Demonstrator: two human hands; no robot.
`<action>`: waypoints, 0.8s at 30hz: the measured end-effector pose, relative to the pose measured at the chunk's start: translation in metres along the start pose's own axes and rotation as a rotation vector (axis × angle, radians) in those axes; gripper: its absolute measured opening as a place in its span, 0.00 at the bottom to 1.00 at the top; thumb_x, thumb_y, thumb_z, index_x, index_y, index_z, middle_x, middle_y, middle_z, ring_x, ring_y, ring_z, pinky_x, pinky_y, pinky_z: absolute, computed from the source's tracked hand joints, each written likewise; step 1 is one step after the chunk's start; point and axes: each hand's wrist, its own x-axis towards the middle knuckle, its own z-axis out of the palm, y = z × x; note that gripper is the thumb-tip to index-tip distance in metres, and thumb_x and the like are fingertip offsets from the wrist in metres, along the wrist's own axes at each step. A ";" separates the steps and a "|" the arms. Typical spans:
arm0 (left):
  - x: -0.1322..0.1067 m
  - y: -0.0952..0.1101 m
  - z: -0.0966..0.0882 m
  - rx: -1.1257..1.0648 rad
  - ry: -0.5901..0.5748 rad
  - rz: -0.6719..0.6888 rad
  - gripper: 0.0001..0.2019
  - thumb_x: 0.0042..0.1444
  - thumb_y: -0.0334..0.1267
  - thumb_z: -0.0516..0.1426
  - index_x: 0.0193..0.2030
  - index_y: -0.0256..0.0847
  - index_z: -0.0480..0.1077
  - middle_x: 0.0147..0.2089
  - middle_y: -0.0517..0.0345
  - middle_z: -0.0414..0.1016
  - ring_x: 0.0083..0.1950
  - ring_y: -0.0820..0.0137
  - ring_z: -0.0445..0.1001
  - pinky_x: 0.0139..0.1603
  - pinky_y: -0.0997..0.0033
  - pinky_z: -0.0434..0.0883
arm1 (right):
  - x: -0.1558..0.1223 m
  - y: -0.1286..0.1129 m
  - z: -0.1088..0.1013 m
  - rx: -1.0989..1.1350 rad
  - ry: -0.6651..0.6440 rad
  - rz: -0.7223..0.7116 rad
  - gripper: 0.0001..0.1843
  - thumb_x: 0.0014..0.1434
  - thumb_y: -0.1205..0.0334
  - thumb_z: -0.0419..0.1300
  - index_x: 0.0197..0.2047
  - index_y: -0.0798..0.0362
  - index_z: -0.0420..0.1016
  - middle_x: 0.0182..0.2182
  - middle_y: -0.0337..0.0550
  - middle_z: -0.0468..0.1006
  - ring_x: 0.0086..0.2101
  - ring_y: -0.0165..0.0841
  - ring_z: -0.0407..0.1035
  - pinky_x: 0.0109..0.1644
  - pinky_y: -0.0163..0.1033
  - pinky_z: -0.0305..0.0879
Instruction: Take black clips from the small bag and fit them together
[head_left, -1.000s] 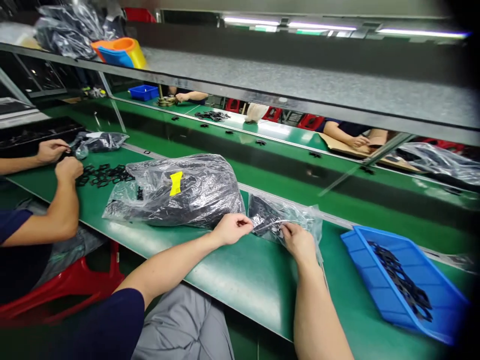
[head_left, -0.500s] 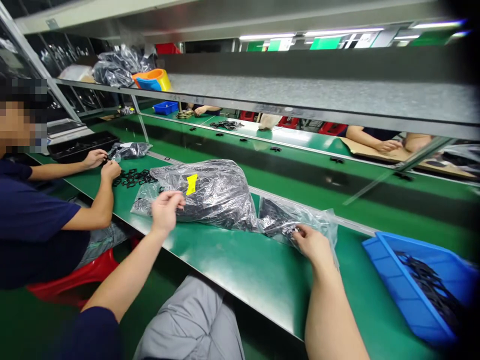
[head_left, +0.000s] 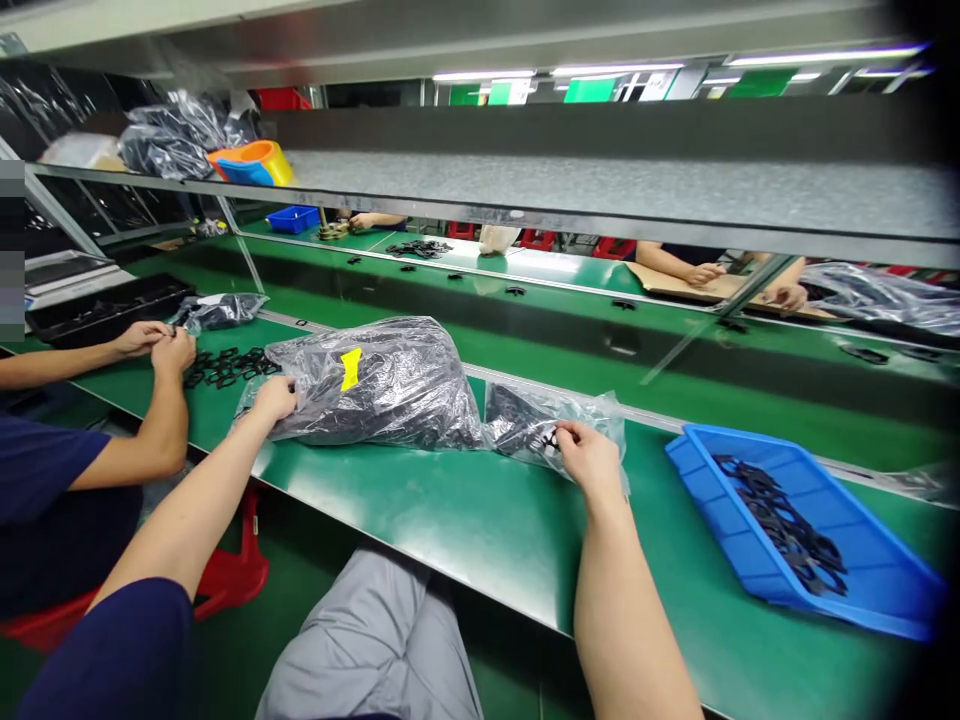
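Observation:
A large clear plastic bag (head_left: pixel 405 390) full of dark parts lies on the green worktop, with a yellow label (head_left: pixel 350 369) on it. At its left end is my left hand (head_left: pixel 276 398), fingers curled in at the loose plastic; what they hold, if anything, is hidden. To the right lies a smaller clear bag (head_left: pixel 517 415) with black parts inside. My right hand (head_left: pixel 592 460) is over its right half, thumb and fingers pinched at a small black-and-white piece (head_left: pixel 551 439), whose kind I cannot make out.
A blue bin (head_left: pixel 795 520) with black plastic parts stands at the right. On the left, a co-worker's hands (head_left: pixel 161 345) are beside a pile of black parts (head_left: pixel 229 367). Beyond the worktop, a green conveyor belt (head_left: pixel 555 325) carries spaced black parts beneath a metal shelf (head_left: pixel 570 190).
The view has turned right, so the scene sits further left. My left hand has moved left and down to the large bag's end. My right hand stays at the smaller bag.

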 end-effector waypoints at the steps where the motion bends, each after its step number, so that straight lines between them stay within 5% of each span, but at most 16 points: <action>1: -0.001 0.002 0.001 0.019 -0.007 0.000 0.08 0.35 0.31 0.63 0.18 0.39 0.66 0.23 0.48 0.73 0.40 0.50 0.75 0.44 0.59 0.68 | 0.000 0.000 0.000 0.005 0.008 -0.008 0.18 0.56 0.59 0.51 0.42 0.52 0.80 0.36 0.46 0.82 0.38 0.39 0.75 0.43 0.39 0.66; 8: -0.011 0.002 -0.001 -0.033 0.131 -0.027 0.03 0.43 0.35 0.60 0.23 0.38 0.71 0.30 0.47 0.77 0.42 0.52 0.75 0.44 0.61 0.68 | 0.002 0.003 -0.003 -0.105 -0.051 0.029 0.17 0.55 0.59 0.53 0.43 0.51 0.80 0.37 0.48 0.82 0.37 0.41 0.74 0.40 0.41 0.66; 17: -0.014 0.008 -0.021 -0.382 0.414 -0.163 0.16 0.59 0.39 0.46 0.46 0.30 0.68 0.35 0.47 0.77 0.30 0.70 0.76 0.30 0.72 0.72 | 0.007 0.012 -0.011 -0.065 -0.024 0.089 0.13 0.48 0.62 0.58 0.36 0.53 0.81 0.28 0.50 0.80 0.28 0.40 0.71 0.31 0.41 0.60; 21: -0.034 0.043 -0.024 -0.758 0.494 -0.030 0.14 0.56 0.43 0.52 0.42 0.33 0.68 0.32 0.53 0.76 0.27 0.73 0.75 0.26 0.76 0.70 | 0.001 0.009 -0.018 0.031 0.209 0.121 0.15 0.49 0.60 0.55 0.37 0.53 0.80 0.28 0.48 0.79 0.28 0.40 0.70 0.35 0.43 0.63; 24: -0.067 0.086 -0.017 -0.998 0.322 0.151 0.14 0.49 0.43 0.60 0.38 0.34 0.70 0.29 0.56 0.76 0.25 0.72 0.75 0.24 0.76 0.70 | -0.004 0.007 -0.016 0.199 0.476 0.050 0.18 0.50 0.59 0.54 0.39 0.56 0.79 0.30 0.48 0.78 0.32 0.41 0.71 0.42 0.46 0.66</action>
